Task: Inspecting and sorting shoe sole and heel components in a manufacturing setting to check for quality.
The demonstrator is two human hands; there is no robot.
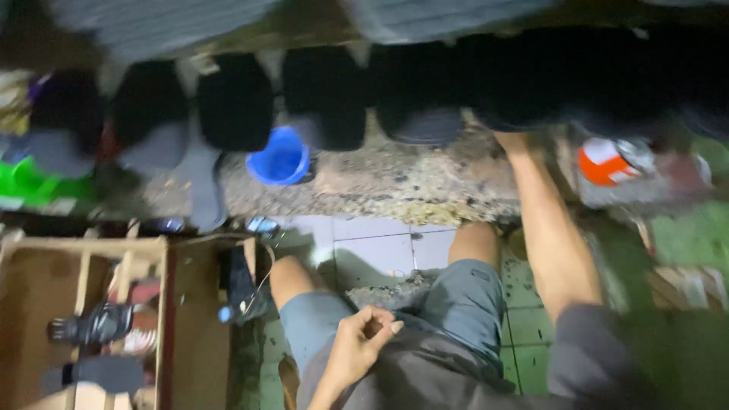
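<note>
Left hand (361,342) rests over the lap, fingers curled loosely inward, grasping nothing visible. Right arm stretches forward to the row of dark shoe soles (421,95) on the rough ledge (395,186); right hand hidden among them, grip cannot be told. Blue cup (279,157) sits on the ledge, well left.

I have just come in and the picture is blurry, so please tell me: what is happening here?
A seated person reaches the right arm out to a row of dark shoe soles on a rough ledge; that hand is hidden among them. The left hand rests over the lap, fingers curled, seemingly empty. A blue bowl sits on the ledge.
</note>
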